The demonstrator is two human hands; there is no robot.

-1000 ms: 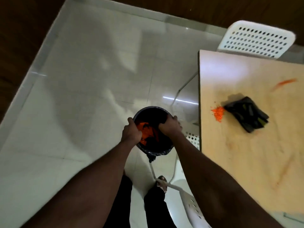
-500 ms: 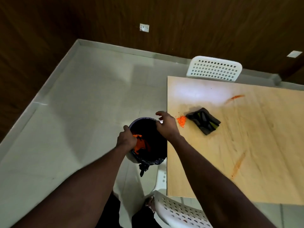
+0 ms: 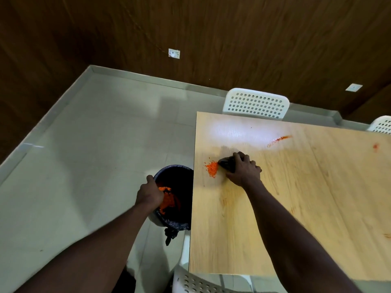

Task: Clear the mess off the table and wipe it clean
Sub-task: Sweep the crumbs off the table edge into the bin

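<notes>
Right hand (image 3: 243,169) clutching dark cloth (image 3: 225,163) on table (image 3: 296,197) beside orange crumbs (image 3: 212,169), left hand (image 3: 149,194) gripping lined bin (image 3: 179,178) rim at table edge.

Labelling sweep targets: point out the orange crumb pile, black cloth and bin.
orange crumb pile (image 3: 212,169), head view, middle of heap
black cloth (image 3: 224,163), head view, exposed edge beside the crumbs
bin (image 3: 179,178), head view, dark inner wall
</notes>
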